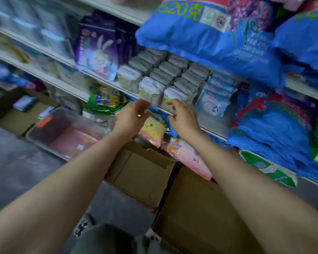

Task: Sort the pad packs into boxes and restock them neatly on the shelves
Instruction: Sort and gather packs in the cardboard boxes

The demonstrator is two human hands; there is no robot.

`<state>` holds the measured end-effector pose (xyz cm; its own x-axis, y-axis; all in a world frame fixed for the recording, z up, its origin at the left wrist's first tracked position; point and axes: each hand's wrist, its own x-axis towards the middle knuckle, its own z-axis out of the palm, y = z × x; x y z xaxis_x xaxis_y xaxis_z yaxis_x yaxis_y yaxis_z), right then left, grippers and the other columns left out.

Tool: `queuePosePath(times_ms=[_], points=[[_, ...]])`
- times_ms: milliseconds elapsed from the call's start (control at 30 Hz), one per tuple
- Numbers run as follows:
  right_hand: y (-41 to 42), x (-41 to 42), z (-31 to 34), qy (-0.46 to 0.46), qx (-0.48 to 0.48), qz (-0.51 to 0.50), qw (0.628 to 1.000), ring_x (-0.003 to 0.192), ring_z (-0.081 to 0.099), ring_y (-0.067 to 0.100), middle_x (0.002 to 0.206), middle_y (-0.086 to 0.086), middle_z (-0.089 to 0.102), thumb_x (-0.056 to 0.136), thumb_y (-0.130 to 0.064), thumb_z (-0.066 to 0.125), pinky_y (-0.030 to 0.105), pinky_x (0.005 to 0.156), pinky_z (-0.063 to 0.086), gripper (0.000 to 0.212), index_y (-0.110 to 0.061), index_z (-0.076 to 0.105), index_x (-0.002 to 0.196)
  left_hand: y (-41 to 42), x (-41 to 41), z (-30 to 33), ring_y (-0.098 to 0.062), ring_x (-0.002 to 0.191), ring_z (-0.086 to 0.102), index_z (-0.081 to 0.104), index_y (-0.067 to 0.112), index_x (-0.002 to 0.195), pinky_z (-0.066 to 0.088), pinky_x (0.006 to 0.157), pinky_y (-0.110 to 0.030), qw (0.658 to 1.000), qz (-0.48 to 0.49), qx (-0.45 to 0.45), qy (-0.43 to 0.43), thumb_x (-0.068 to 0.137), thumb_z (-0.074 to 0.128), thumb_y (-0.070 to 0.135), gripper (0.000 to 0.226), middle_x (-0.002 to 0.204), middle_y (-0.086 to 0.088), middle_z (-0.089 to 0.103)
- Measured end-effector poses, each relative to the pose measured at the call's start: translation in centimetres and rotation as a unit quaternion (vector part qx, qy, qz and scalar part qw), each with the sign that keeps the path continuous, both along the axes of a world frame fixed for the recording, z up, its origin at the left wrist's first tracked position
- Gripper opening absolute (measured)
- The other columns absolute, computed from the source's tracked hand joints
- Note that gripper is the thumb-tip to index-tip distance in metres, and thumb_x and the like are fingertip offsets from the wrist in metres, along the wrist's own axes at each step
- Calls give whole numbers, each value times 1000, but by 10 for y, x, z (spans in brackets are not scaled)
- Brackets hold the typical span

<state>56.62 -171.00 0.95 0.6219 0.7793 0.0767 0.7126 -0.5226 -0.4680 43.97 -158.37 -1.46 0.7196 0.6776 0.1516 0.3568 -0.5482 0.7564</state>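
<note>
Several white pad packs stand in tight rows on the middle shelf, grey-topped ones behind them. My left hand hovers just below the front packs, fingers loosely curled and holding nothing. My right hand is beside it at the shelf edge, fingers bent close under the front right white pack; no grip on it shows. Light blue pad packs sit to the right of the white ones. The frame is motion-blurred.
Two open cardboard boxes stand on the floor under my arms. A clear plastic bin lies at the left. Large blue bags crowd the shelves above and at the right. Purple rabbit-print packs stand left of the white packs.
</note>
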Motion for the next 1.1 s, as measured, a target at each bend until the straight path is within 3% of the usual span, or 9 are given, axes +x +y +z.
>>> queuePosePath(times_ms=[133,267,467,633,767,933,1100], points=[[54,-45,4,4,14,53,998,110,59,25,128,6,54,90,-10,64,37,93,47,41,-20,54,128,48,-61,6,-20,87,66,67,12,114,54,84,-38,998,56,5,-9,84,70,9,30,103,-3,66],[121,-93,-2,7,0,87,996,107,59,26,124,5,56,86,-10,65,36,92,45,45,-21,55,128,105,-121,6,-23,86,67,67,13,113,54,84,-38,995,101,6,-5,83,70,9,30,103,-5,67],[246,-186,-14,4,-4,146,989,115,55,27,126,7,57,86,-9,65,36,94,40,44,-18,56,128,219,-229,0,-15,86,63,65,16,114,52,81,-33,990,140,16,29,89,66,17,26,102,3,63],[339,-247,-19,32,8,174,984,108,57,29,116,10,59,86,-7,65,38,90,42,39,-15,58,124,299,-298,-4,-17,87,65,65,18,111,53,82,-35,984,172,-1,52,87,68,17,24,104,-1,67],[403,-278,-23,38,3,191,981,108,56,28,117,10,59,85,-10,63,35,88,41,41,-16,58,125,352,-328,-9,-11,85,58,66,17,110,48,79,-26,980,189,-16,52,87,68,15,24,97,7,59],[483,-287,-40,42,-19,219,975,112,54,26,120,9,58,86,-5,63,30,89,36,44,-15,56,128,428,-341,-30,-17,90,63,65,18,114,53,85,-39,972,217,-36,80,87,68,16,27,102,3,62],[570,-282,-65,55,-42,235,970,113,54,24,126,7,55,89,-9,63,32,91,40,44,-19,54,131,500,-345,-50,-18,91,62,64,20,113,54,84,-42,963,248,-56,92,87,69,15,27,100,3,59]])
